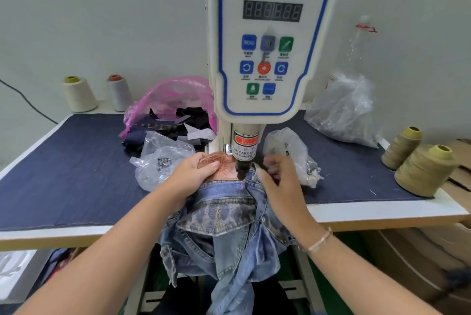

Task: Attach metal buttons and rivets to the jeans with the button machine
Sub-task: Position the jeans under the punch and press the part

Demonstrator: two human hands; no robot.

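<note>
The white servo button machine (267,42) stands at the table's middle, its black punch head (242,165) lowered over the waistband of light blue jeans (224,215). The jeans hang off the table's front edge, with a brown leather patch (219,159) under the machine. My left hand (188,176) grips the waistband at the patch, just left of the punch. My right hand (276,177) is blurred on the waistband right of the punch. Clear bags of metal parts lie left (158,159) and right (293,154) of the machine.
The table carries a dark blue cloth (76,174). A pink bag of fabric scraps (168,108) sits behind the left hand. Thread cones stand at back left (79,94) and right edge (425,169). A crumpled clear bag (344,108) and bottle (360,39) are back right.
</note>
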